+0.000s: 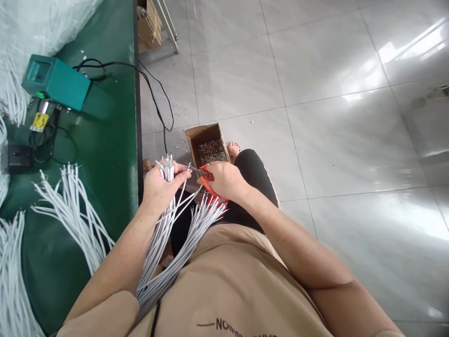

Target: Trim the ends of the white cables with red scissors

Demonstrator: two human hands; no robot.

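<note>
My left hand [157,186] is closed around a bundle of white wires [169,174], whose ends stick up past the fingers. One wire is pinched out between thumb and forefinger. In my right hand [226,180] is a pair of pliers or cutters with red handles [207,186]. The tool's dark jaws point left and reach that wire's end by my left thumb; whether they are closed on it I cannot tell. Another bunch of white wires [206,213] with bare tips lies across my lap, just below my right hand.
An open cardboard box [222,135] holding small clippings stands on the floor beyond my hands. On the green table [115,117] at left are a teal device [66,84], more white wire bundles [75,206] and clear plastic [45,23]. A black cable [154,100] hangs over the table's edge.
</note>
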